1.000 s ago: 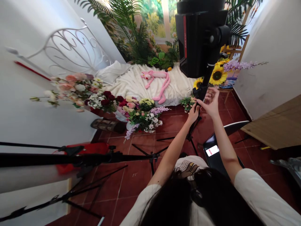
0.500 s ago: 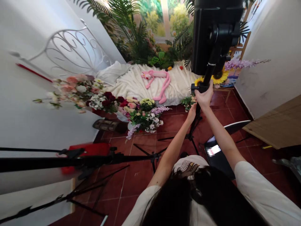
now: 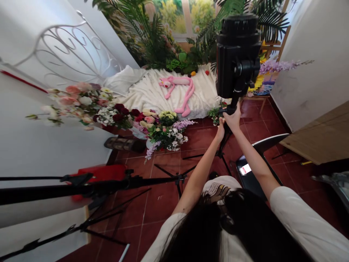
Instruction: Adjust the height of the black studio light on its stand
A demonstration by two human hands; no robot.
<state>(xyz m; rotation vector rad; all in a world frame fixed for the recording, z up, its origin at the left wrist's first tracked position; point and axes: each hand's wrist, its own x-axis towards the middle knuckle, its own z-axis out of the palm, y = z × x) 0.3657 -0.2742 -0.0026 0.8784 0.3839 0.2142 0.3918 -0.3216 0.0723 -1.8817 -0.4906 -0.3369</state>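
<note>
While a mixed bouquet (image 3: 166,133) stood at left, apparently in a white container (image 3: 149,144) mostly hidden, the left hand (image 3: 220,131) appeared clasped on the lower pole; its far-side fingers could not be seen. The black lamp stand (image 3: 236,96) rose from the floor before the bed. Just above, the right hand (image 3: 233,118) gripped it near the collar (image 3: 231,109). Judged step: 2-handed handling of the collar; next move called for steady support under the lamp (image 3: 229,71).
</note>
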